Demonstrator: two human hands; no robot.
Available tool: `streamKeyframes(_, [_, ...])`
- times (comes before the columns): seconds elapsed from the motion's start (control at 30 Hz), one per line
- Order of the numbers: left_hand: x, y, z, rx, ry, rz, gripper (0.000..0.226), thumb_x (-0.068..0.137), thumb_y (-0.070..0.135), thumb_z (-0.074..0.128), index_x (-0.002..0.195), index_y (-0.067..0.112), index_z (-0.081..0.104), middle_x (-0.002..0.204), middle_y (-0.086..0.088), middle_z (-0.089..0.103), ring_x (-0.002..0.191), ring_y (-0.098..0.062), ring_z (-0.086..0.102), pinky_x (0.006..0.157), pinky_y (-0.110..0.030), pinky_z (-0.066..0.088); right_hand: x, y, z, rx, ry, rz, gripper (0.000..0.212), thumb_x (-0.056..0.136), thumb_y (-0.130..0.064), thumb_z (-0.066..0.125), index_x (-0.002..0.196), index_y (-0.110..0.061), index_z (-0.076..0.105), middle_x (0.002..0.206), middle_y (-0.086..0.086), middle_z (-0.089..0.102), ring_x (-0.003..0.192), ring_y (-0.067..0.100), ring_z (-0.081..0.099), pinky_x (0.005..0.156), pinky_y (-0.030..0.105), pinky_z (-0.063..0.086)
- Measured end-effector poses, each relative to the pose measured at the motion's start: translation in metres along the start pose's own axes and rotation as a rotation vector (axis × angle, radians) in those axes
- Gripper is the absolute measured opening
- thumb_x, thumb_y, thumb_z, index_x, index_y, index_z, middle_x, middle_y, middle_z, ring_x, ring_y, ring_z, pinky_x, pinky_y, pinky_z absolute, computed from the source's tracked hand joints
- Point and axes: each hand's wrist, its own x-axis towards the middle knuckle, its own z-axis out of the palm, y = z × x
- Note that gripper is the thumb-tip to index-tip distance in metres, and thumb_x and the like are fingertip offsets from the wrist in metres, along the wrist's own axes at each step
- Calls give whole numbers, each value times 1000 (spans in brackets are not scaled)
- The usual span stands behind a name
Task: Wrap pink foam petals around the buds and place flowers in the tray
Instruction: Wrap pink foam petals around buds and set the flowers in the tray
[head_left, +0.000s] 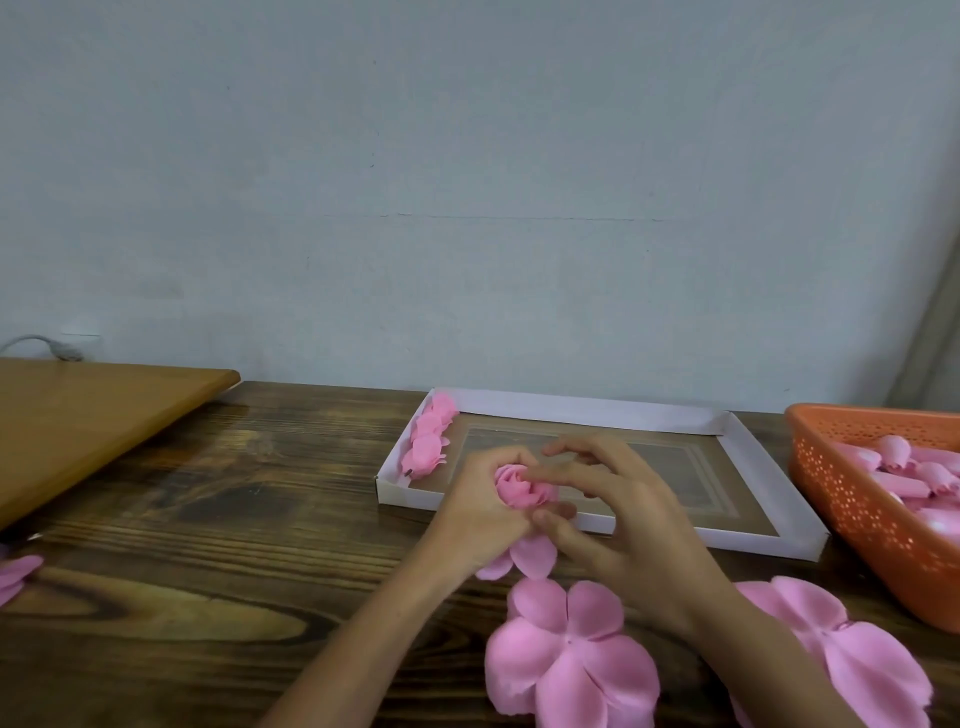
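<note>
Two bare hands meet at the near edge of a white tray (571, 404) that sits on a dark wood table (208, 519). Between the hands is a pink flower (519, 491), and it is only half made. The left hand (480, 512) has its fingers curled round the left side of the flower and grips it. The right hand (628, 525) comes in from the other side. Its pointing finger lies across the top of the flower and its thumb pushes from below, so it pinches the flower too. Its other fingers are bent up above. Two loose petals (532, 557) hang down under the flower, close to the table. Inside the tray, along its left wall, lies a row of finished flowers (428, 441). A big petal sheet (569, 654) lies flat on the table just below the hands. A second petal sheet (852, 660) lies further right, partly under the right arm. An orange basket (857, 509) stands to the right of the tray with pink buds (896, 451) inside it. A small pink piece (15, 571) shows at the far left edge. A light brown board (93, 415) lies on the left, and a grey cable (39, 344) curls behind it by the pale wall (467, 182).
</note>
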Motion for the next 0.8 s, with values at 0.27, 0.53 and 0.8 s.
streamKeyframes(0.27, [-1, 0, 1, 19, 16, 20, 31, 81, -12, 77, 69, 13, 64, 69, 7, 69, 68, -5, 67, 63, -20, 54, -1, -3, 1, -34, -47, -18, 30, 98, -45, 62, 127, -43, 70, 135, -27, 51, 120, 7, 54, 96, 26, 48])
streamKeyframes(0.53, [-7, 2, 4, 73, 138, 156, 46, 69, 30, 86, 107, 38, 62, 73, 3, 67, 67, -9, 65, 59, -28, 55, 5, -2, 7, 287, 202, 276, 20, 86, -25, 84, 104, -28, 76, 101, -16, 74, 90, 10, 69, 72, 29, 59])
streamKeyframes(0.8, [-7, 4, 2, 161, 165, 227, 38, 68, 39, 87, 97, 40, 64, 88, 10, 70, 77, -11, 70, 63, -24, 55, 7, 0, 3, 329, 28, 355, 16, 87, -13, 81, 96, -26, 82, 86, -11, 78, 83, 10, 72, 73, 32, 61])
